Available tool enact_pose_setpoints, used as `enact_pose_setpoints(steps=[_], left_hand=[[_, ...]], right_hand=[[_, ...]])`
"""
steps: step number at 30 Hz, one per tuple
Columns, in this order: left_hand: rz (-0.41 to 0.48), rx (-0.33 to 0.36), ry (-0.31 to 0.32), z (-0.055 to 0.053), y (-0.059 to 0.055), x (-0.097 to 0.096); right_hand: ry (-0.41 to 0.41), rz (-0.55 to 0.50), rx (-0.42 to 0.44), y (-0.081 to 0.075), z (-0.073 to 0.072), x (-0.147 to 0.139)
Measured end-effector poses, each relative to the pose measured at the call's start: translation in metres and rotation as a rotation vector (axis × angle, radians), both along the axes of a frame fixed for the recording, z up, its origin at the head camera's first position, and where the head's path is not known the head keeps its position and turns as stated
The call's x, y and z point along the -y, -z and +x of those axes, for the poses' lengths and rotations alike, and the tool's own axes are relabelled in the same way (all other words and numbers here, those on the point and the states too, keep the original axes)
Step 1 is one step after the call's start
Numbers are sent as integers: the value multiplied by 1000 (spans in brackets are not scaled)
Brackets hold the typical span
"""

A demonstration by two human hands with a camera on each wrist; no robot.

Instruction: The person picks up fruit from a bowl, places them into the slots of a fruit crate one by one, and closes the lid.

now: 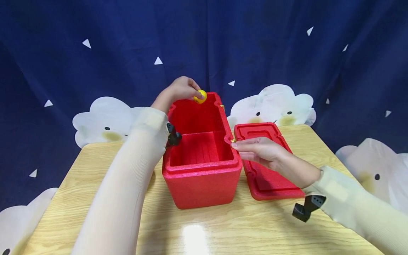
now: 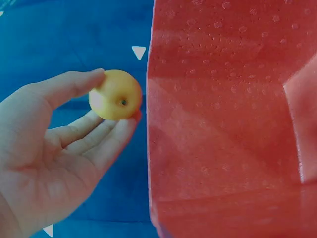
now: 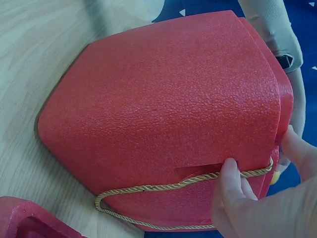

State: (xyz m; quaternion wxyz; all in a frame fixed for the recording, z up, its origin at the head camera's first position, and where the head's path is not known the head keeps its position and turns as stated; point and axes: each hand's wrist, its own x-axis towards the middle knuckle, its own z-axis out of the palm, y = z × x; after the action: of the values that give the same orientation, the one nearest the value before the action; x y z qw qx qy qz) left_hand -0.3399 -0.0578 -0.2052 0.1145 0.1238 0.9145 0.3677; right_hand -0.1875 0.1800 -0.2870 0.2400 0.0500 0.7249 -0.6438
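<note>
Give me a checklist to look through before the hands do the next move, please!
1. Left hand holding the fruit: ok, pinched.
2. Box open: ok, nothing covers the top.
3. Lid off to the side: ok, on the table beside the box.
4. Right hand on the box: ok, gripping its side by the gold cord.
5. Fruit right over the opening: cannot tell; it shows near the far edge, but depth is unclear.

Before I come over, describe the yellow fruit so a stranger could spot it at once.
Find the open red box on the wooden table, then look to its far end. There the left hand holds a small, round fruit between thumb and fingers. Its yellow skin, with one dark spot, sets it apart from the red box and the red lid lying beside it.
</note>
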Motion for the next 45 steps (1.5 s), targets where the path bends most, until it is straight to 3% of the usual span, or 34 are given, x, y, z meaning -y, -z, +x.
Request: enact_pose_setpoints(steps=[9, 17, 22, 27, 34, 39, 45], left_hand=[[-128, 74, -19, -5, 7, 7], [-283, 52, 3, -7, 6, 0], [-300, 30, -9, -4, 0, -2], [-250, -85, 61, 6, -13, 6], [-207, -253, 138, 28, -24, 36], [-173, -344, 134, 47, -12, 62], [-90, -392, 67, 68, 22, 94]], right_hand=[[3, 14, 12, 0, -1, 3], [12, -8, 12, 2, -3, 5], [15, -9, 16, 2, -4, 5], [21, -6, 15, 3, -6, 4], [21, -24, 9, 4, -8, 6], [20, -20, 13, 3, -8, 7], [16, -6, 22, 3, -9, 7]])
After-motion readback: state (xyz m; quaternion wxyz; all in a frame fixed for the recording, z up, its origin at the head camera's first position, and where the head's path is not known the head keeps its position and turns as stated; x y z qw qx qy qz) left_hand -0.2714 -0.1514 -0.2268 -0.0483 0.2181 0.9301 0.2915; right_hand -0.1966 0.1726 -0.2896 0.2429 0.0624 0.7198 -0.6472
